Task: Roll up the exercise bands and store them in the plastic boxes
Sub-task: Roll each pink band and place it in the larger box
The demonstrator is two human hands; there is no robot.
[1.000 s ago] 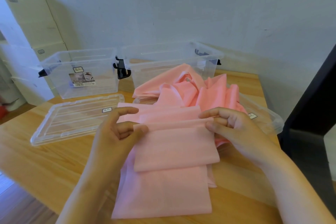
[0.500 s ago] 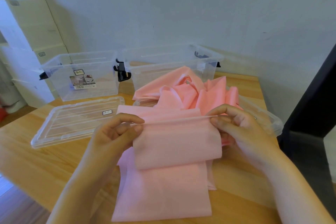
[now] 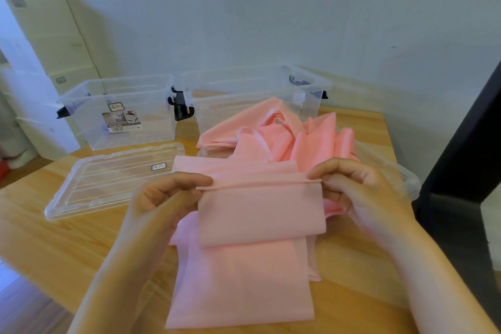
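A wide pink exercise band (image 3: pixel 260 214) lies folded on the wooden table (image 3: pixel 54 247) in front of me. My left hand (image 3: pixel 162 198) pinches the left end of its folded top edge, and my right hand (image 3: pixel 360 192) pinches the right end. The band's loose tail hangs toward the table's near edge. A heap of more pink bands (image 3: pixel 287 138) lies behind it. Two clear plastic boxes stand open at the back: one on the left (image 3: pixel 119 111), one on the right (image 3: pixel 254 95).
A clear lid (image 3: pixel 108 179) lies flat at the left of the bands. A second clear lid (image 3: pixel 401 173) lies partly under the heap at the right. Cardboard boxes (image 3: pixel 40 57) stand at far left. A dark panel (image 3: pixel 466 160) borders the table's right side.
Both hands have lifted the band's top fold a little and drawn it tighter and narrower between the fingers. The view has shifted slightly; the boxes and lids stay put.
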